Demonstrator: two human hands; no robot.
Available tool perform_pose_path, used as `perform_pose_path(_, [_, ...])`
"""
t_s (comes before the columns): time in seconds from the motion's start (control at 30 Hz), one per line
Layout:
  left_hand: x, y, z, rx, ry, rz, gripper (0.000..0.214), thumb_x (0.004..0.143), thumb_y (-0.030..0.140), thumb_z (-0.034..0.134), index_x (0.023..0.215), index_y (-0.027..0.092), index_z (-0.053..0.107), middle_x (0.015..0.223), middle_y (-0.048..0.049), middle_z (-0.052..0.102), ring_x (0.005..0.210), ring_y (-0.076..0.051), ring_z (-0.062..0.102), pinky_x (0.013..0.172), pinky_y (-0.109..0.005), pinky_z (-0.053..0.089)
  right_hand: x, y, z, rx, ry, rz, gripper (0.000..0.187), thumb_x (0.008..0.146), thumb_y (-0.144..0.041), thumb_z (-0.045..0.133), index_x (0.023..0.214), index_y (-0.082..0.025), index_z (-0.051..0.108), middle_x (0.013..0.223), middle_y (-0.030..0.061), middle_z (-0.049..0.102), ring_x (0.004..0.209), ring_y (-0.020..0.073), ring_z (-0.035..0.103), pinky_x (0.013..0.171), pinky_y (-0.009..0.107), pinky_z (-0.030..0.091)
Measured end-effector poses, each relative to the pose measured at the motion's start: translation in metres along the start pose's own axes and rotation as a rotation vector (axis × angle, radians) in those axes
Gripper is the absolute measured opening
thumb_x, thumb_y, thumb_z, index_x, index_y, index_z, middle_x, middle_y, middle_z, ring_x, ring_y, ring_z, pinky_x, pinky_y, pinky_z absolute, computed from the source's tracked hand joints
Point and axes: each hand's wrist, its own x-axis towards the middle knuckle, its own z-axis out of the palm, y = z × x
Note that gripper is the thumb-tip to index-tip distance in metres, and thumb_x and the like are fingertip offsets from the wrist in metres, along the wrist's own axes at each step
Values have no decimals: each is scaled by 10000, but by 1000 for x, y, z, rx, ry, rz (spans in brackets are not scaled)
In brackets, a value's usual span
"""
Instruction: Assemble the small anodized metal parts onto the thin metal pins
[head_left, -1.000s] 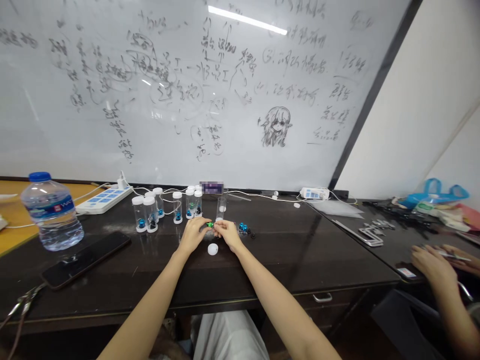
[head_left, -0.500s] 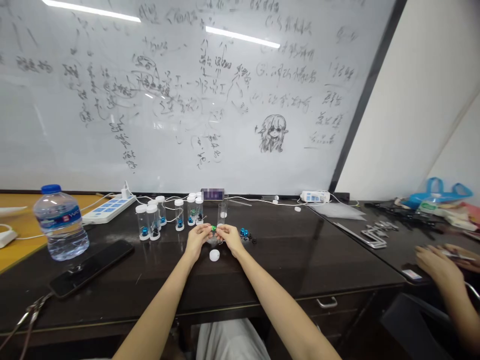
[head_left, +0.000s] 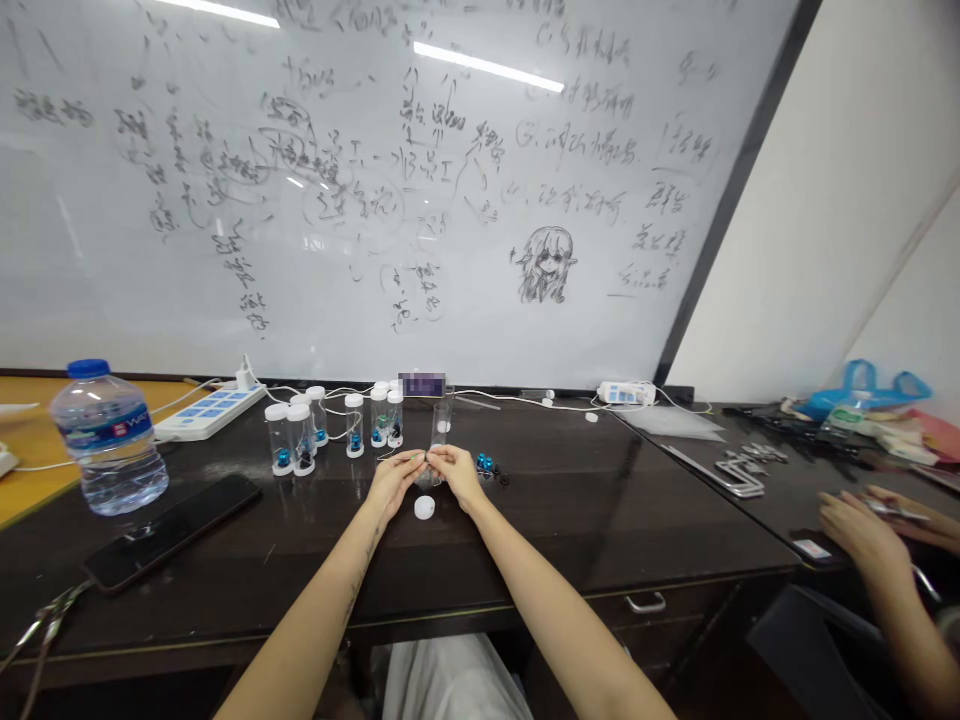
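Note:
My left hand (head_left: 395,480) and my right hand (head_left: 459,478) meet over the dark table, fingertips pinched together. Whatever is between them is too small and covered to make out. Just in front of the fingers lies a round white cap (head_left: 424,508). Behind them a clear tube (head_left: 440,422) stands upright, open at the top as far as I can see. Small blue parts (head_left: 486,464) lie to the right of my right hand, beside little black pieces (head_left: 504,479). On the left stand several white-capped clear tubes (head_left: 355,425) with blue pieces inside.
A water bottle (head_left: 109,440) and a black phone (head_left: 172,532) occupy the left side. Power strips (head_left: 214,412) and white cables run along the whiteboard (head_left: 360,260). At the right, another person's hand (head_left: 862,535) is near metal brackets (head_left: 739,475) and a small card (head_left: 812,549).
The green part seen between my fingertips is now hidden. My hands stay together in nearly the same place. The whole view has shifted slightly.

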Motion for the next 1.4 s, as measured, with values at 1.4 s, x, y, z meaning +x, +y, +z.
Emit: perform_pose_path(1.4, [-7,4,3,60,27,91,195,490,186,828,614,122,692,617,-22,670,570,-111,585,600,-250,486,2,7,1,-39,-52,-45,212,735,-340,647,856,-166,651,617,-6,610,493,110,552,466,212,418])
